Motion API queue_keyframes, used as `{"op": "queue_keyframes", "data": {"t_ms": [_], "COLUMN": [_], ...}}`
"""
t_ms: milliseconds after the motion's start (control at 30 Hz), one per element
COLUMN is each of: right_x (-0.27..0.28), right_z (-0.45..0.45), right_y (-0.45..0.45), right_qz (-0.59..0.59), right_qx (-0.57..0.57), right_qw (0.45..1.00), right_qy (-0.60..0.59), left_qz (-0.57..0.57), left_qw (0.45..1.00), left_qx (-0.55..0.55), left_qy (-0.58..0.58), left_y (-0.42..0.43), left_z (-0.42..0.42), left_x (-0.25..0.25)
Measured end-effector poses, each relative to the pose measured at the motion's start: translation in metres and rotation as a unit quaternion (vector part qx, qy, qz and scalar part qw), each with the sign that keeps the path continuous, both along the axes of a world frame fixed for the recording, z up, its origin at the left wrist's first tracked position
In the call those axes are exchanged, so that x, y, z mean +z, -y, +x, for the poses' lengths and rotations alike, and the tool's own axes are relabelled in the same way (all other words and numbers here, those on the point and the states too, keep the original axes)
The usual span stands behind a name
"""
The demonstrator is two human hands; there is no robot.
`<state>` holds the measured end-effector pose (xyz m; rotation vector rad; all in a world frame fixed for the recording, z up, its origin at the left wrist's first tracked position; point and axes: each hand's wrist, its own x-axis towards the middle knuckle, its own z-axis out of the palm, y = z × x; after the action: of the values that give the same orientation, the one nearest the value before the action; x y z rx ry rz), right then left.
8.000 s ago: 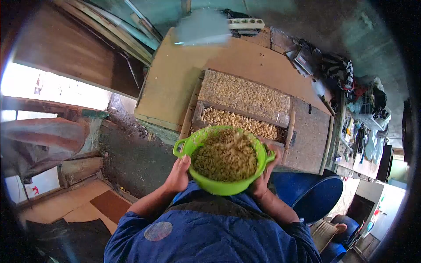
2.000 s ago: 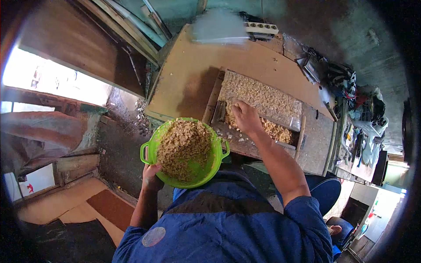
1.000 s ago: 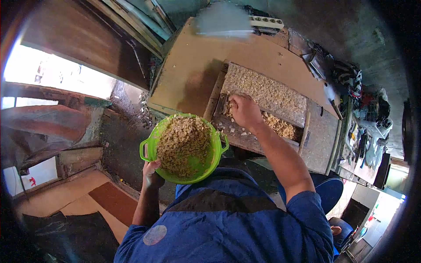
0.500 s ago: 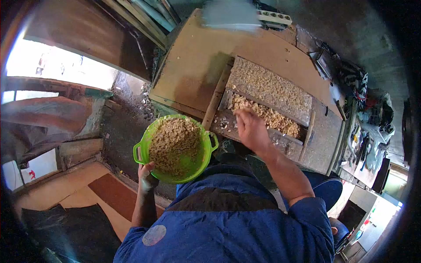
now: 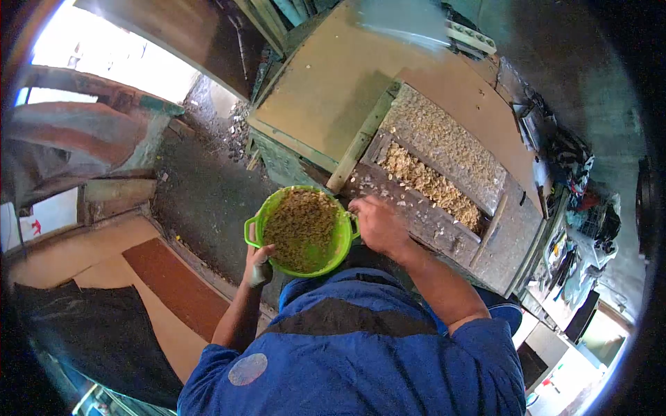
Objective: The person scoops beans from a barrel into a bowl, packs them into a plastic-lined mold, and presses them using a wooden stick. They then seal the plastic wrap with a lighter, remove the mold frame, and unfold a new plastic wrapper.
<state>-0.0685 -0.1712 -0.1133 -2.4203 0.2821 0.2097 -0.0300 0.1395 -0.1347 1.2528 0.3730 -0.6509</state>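
Observation:
My left hand (image 5: 259, 263) grips the left handle and rim of a bright green plastic bowl (image 5: 340, 243), thumb over the edge. Inside lies a heap of brownish flakes (image 5: 302, 222), with bare green showing at its lower right. My right hand (image 5: 380, 225) is at the bowl's right handle, its fingers drawn together; what they hold, if anything, is too small to make out. Beyond it, a wooden trough on the bench holds paler flakes (image 5: 430, 184). A board (image 5: 451, 139) strewn with flat flakes lies along the trough's far side.
The workbench (image 5: 326, 97) has a wooden strip (image 5: 368, 135) left of the trough and a thin stick (image 5: 489, 232) at its right end. A power strip (image 5: 472, 36) lies at the far edge. Plastic bags (image 5: 590, 243) hang at right; a dark cloth (image 5: 90, 333) lies lower left.
My right hand has moved from above the trough back toward me, to the bowl's right handle. The view has shifted, and the bowl now appears farther right in it.

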Motion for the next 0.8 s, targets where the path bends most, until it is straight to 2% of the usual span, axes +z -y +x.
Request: {"op": "queue_keyframes", "data": {"t_ms": [33, 67, 167, 200, 300, 400, 467, 533, 567, 667, 733, 800], "right_x": [0.0, 0.0, -0.01, -0.011, -0.008, -0.002, -0.009, -0.001, 0.002, 0.007, 0.005, -0.007], "right_z": [-0.001, 0.001, 0.016, 0.019, 0.021, 0.009, -0.001, -0.013, -0.017, -0.019, -0.017, -0.017], "right_y": [-0.001, -0.002, 0.003, 0.004, 0.004, 0.005, 0.008, 0.008, 0.006, -0.013, -0.029, -0.046], "right_qz": [0.107, 0.107, 0.009, 0.011, -0.018, 0.07, 0.051, 0.113, 0.111, 0.165, 0.131, 0.135], "right_qx": [0.035, 0.04, -0.039, -0.038, 0.018, 0.033, 0.021, 0.11, 0.108, 0.125, 0.177, 0.151], "right_qw": [0.992, 0.992, 0.992, 0.992, 0.995, 0.994, 0.994, 0.987, 0.988, 0.978, 0.975, 0.979], "right_qy": [-0.056, -0.057, 0.121, 0.122, 0.101, 0.08, 0.092, 0.012, 0.014, 0.014, 0.028, 0.007], "left_qz": [-0.002, -0.005, -0.031, -0.026, -0.053, -0.04, -0.03, -0.047, -0.049, -0.065, -0.034, -0.044], "left_qw": [1.0, 0.999, 0.999, 0.999, 0.998, 0.999, 0.999, 0.999, 0.998, 0.992, 0.999, 0.999], "left_qx": [-0.016, -0.033, -0.027, -0.042, -0.038, -0.035, -0.027, -0.021, -0.024, -0.077, 0.006, -0.007], "left_qy": [-0.003, -0.004, -0.012, -0.009, 0.0, 0.002, 0.003, 0.01, 0.012, 0.082, -0.009, -0.001], "left_y": [0.005, 0.009, 0.023, 0.028, 0.034, 0.036, 0.036, 0.033, 0.031, 0.021, 0.014, 0.015], "left_z": [-0.002, -0.006, -0.014, -0.015, -0.019, -0.021, -0.024, -0.028, -0.028, -0.031, -0.039, -0.038], "left_x": [-0.004, -0.006, -0.002, 0.0, 0.001, 0.003, 0.003, -0.003, -0.006, -0.012, -0.001, 0.017]}}
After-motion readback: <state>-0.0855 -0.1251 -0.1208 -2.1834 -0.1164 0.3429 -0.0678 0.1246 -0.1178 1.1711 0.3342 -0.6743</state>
